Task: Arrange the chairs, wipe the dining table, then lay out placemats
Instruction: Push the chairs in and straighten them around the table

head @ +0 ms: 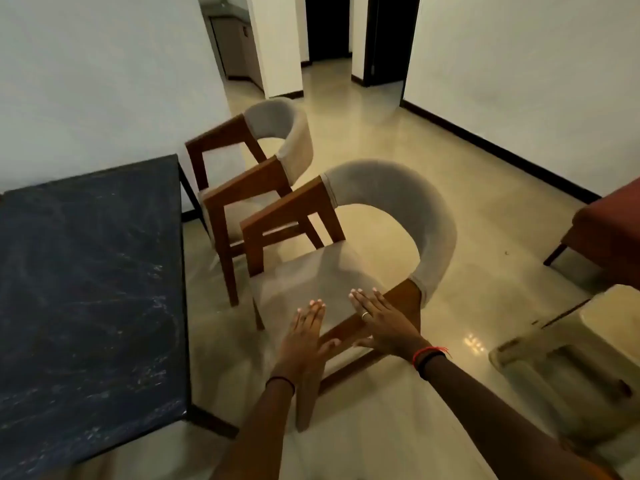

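Note:
A wooden armchair with a curved grey back and a beige seat stands in front of me, to the right of the dark marble dining table. My left hand lies flat, fingers straight, over the near wooden armrest. My right hand also rests flat on that armrest, closer to the grey back, with a ring on one finger. Neither hand is closed around anything. A second, matching chair stands just beyond the first, near the table's far corner.
A red upholstered seat is at the right edge. A pale plastic stool lies on its side at the lower right. Glossy beige floor stretches beyond the chairs to a hallway with dark doorways.

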